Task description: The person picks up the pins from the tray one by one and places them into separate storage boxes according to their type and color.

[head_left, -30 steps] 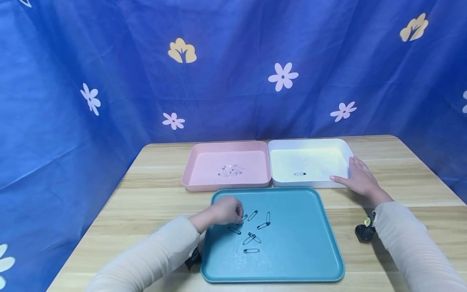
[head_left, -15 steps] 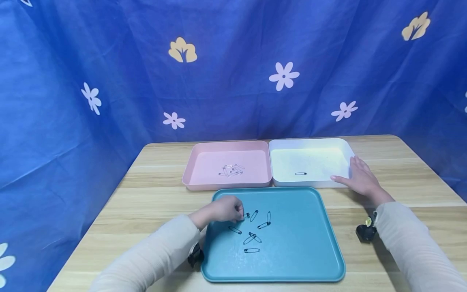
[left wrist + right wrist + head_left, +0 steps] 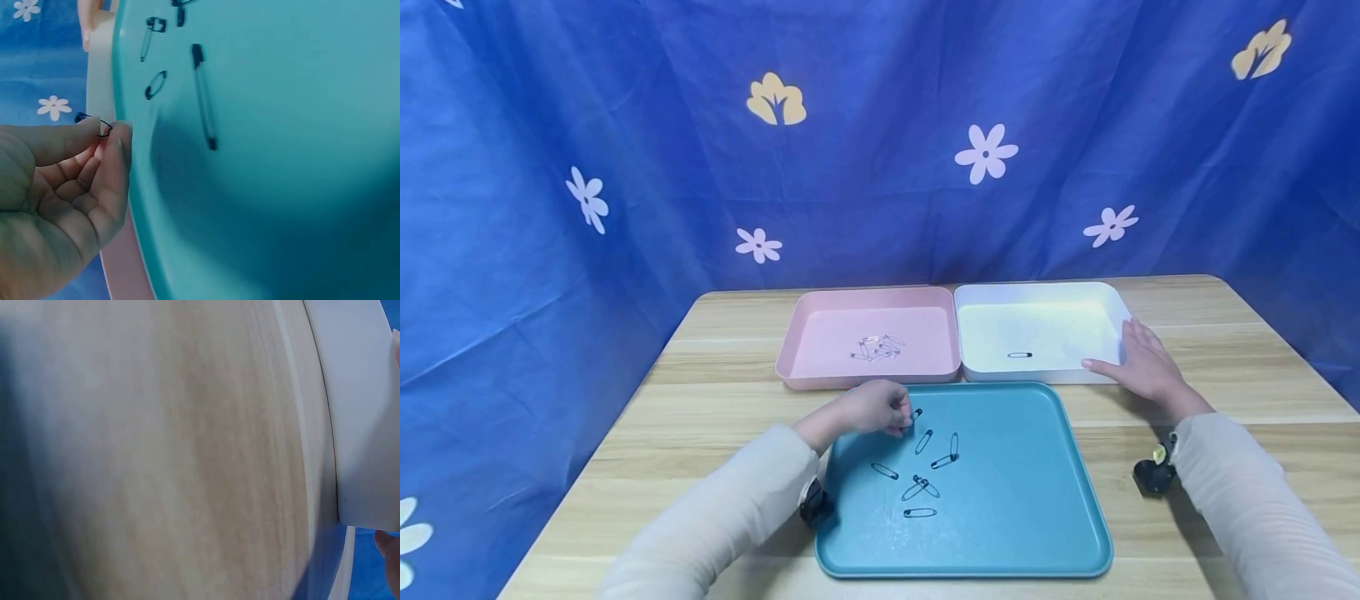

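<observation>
My left hand (image 3: pixel 874 407) pinches a black safety pin (image 3: pixel 80 117) between thumb and forefinger, raised above the far left part of the teal tray (image 3: pixel 1000 533). Below it on that tray lie several more safety pins; one pin (image 3: pixel 884 471) is at the left and another (image 3: pixel 920 513) is nearest the front. My right hand (image 3: pixel 1142 364) rests at the near right corner of the white tray (image 3: pixel 1041 375), thumb along the front wall and fingers at the side. A lone dark safety pin (image 3: pixel 1019 355) lies inside the white tray.
A pink tray (image 3: pixel 805 382) holds several silvery safety pins (image 3: pixel 877 348) and stands left of the white one, behind the teal tray. The wooden table (image 3: pixel 700 433) reaches to a blue flowered curtain (image 3: pixel 865 150) at the back and left.
My left hand has lifted a safety pin off the teal tray and moved away from me, toward the pink tray. My right hand stays at the white tray's corner.
</observation>
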`<state>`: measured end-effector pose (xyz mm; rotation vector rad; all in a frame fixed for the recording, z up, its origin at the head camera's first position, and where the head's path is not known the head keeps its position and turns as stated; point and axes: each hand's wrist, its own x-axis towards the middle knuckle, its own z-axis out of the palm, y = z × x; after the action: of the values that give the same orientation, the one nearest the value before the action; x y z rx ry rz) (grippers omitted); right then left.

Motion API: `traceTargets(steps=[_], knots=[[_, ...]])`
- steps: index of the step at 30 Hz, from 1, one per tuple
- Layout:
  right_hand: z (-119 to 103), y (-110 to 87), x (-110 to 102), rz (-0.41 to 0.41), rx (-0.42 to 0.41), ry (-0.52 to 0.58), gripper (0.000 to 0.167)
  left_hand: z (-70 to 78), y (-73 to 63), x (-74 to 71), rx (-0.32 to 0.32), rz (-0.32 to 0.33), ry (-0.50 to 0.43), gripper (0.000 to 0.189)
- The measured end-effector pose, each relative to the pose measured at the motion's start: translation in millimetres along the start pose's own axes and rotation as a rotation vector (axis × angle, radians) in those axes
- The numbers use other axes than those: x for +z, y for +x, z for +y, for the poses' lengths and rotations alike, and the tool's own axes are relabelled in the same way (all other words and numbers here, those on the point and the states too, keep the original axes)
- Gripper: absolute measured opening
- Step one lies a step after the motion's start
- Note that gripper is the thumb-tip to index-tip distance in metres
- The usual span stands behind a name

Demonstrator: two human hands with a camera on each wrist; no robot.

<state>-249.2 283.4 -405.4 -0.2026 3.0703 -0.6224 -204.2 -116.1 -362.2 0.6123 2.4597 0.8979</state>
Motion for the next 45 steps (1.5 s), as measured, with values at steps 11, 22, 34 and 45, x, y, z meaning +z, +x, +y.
traceTargets(steps=[11,22,34,45], knots=[[0.7,-0.8,0.4,0.005,0.006,0.008,0.107,12.4,18.7,-5.0,0.036,0.007,-0.220,0.006],[0.8,-1.1,-0.3,0.011,-0.002,0.022,0.106,26.4,42.3,-5.6,0.056,0.034,-0.265,0.002],[0.7,-0.1,0.4,0.007,-0.001,0.000,0.105,45.0,72.0,0.2,0.071,0.097,-0.264,0.005],[1.0,0.3,0.7,0.008,-0.003,-0.019,0.105,56.2,103.1,4.4,0.030,0.184,-0.263,0.006]])
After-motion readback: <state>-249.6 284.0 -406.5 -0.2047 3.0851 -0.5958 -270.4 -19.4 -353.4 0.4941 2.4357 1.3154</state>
